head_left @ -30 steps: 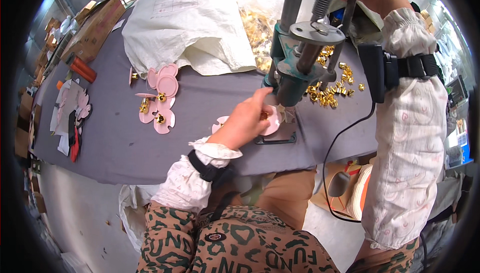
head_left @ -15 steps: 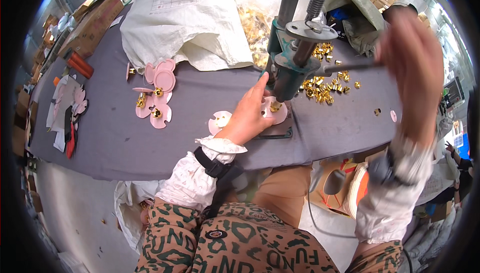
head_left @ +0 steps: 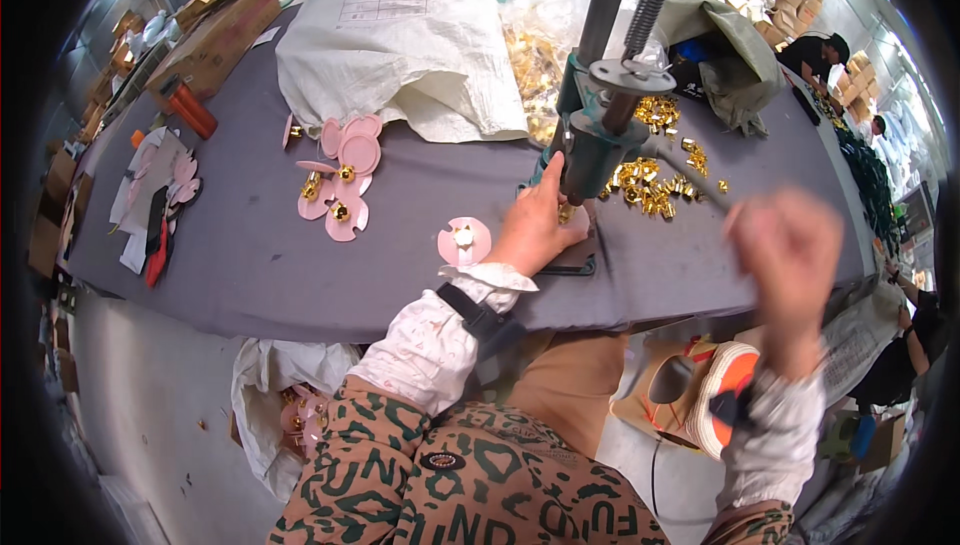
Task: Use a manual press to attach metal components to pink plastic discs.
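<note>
My left hand (head_left: pixel 540 225) holds a pink disc (head_left: pixel 580 219) in place under the ram of a green hand press (head_left: pixel 597 140). The index finger stretches up along the press, and the hand covers most of the disc. A gold fitting on that disc is partly hidden. My right hand (head_left: pixel 790 250), blurred by motion, is closed round the end of the press lever (head_left: pixel 695 175), which slopes down toward me. Just left of my left hand lies a notched pink disc (head_left: pixel 465 242) with a pale piece at its middle.
Pink discs with gold fittings (head_left: pixel 345 180) lie on the grey cloth to the left. Gold clips (head_left: pixel 650 185) are heaped right of the press. A white sack (head_left: pixel 400 55) lies behind. Further left are an orange cylinder (head_left: pixel 190 107) and a red-and-black tool (head_left: pixel 158 250).
My right hand has come down and inward, tilting the lever downward. The ram has dropped toward the disc under my left hand. The whole view has shifted slightly.
</note>
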Action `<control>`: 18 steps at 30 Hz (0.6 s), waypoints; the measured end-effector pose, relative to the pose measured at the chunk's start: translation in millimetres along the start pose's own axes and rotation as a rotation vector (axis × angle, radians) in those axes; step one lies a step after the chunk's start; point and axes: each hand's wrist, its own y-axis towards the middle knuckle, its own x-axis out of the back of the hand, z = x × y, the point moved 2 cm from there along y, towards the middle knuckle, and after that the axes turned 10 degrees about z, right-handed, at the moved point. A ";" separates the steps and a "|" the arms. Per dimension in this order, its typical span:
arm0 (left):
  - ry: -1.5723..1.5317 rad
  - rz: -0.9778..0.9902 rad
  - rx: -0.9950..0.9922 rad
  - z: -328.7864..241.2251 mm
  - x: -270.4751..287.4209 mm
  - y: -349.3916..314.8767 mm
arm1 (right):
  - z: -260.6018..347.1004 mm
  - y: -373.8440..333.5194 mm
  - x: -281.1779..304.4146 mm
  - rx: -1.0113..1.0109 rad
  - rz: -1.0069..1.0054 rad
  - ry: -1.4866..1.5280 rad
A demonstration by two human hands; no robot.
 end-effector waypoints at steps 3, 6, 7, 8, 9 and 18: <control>0.057 -0.072 0.014 -0.5 -3.7 0.5 | 9.7 99.6 27.1 -0.093 0.095 0.039; 0.039 -0.075 -0.014 1.1 -15.7 7.3 | -10.1 159.7 46.0 -0.153 0.075 0.048; 0.004 -0.087 -0.012 0.5 -12.1 4.9 | -21.3 173.5 47.9 -0.200 0.085 0.107; 0.012 -0.098 0.000 5.0 -10.7 4.3 | -30.9 183.3 50.8 -0.247 0.096 0.164; 0.002 -0.115 -0.027 10.0 -8.0 3.4 | -31.7 189.6 48.1 -0.262 0.118 0.175; 0.268 0.299 0.259 21.6 111.8 -42.9 | -44.7 195.9 52.3 -0.297 0.122 0.242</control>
